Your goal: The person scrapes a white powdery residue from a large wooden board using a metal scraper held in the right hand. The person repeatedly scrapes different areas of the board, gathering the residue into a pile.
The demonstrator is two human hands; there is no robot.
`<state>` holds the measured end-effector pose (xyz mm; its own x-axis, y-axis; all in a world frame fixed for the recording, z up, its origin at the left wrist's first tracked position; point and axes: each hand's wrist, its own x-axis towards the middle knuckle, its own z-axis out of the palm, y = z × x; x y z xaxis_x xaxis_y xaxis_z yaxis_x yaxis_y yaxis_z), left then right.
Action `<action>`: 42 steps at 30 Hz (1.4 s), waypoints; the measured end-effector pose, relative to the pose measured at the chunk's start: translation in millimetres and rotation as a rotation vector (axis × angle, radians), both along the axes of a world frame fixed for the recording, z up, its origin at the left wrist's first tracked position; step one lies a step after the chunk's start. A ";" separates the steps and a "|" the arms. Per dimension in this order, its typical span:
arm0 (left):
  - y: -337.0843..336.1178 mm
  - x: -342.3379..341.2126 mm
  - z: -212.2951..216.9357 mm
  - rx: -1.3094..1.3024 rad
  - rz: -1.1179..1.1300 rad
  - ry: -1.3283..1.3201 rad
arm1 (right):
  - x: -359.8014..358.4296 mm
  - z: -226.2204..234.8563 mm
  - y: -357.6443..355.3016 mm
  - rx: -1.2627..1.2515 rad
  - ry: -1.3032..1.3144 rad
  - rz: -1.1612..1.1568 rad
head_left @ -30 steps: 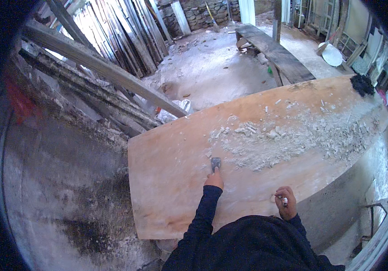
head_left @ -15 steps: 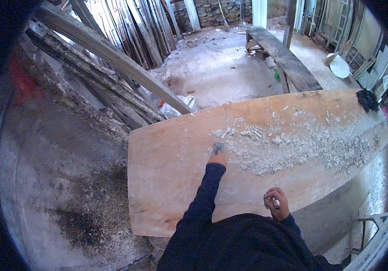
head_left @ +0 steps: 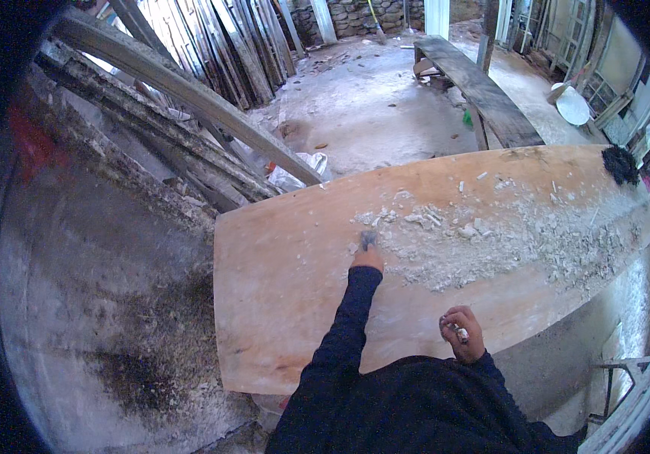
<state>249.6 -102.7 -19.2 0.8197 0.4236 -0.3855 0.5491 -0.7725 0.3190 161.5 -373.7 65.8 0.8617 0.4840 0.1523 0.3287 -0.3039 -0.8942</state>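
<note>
My left hand grips a small grey scraper. Its blade lies against the wooden board, at the left edge of a spread of pale flakes and crumbs. Close to my body, my right hand is curled above the near part of the board. Between its fingers shows a small whitish thing, too small to name.
A black bristly clump sits at the board's far right corner. Beyond stands a long dark bench. Old timber beams lean at the left, more planks behind. A white round lid-like thing is at the right.
My left hand and the scraper have shifted very slightly right and away from me. My right hand has barely moved, still curled. The view has tilted a little.
</note>
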 end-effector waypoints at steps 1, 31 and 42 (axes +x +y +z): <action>-8.9 -14.5 -1.3 0.012 -0.007 -0.003 | -0.3 -1.8 -3.4 -0.006 0.020 -0.018; -7.3 -325.3 -10.0 -0.366 0.620 -0.301 | 6.2 -53.4 166.4 0.165 0.373 0.366; -18.4 -322.6 10.3 -0.341 0.503 -0.487 | 145.4 -105.2 118.4 0.012 0.395 -0.130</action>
<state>-72.9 -121.1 -8.9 0.6708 0.7122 -0.2068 0.5446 -0.2837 0.7893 306.9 -255.3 -39.4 0.9088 0.3679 -0.1968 -0.0802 -0.3089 -0.9477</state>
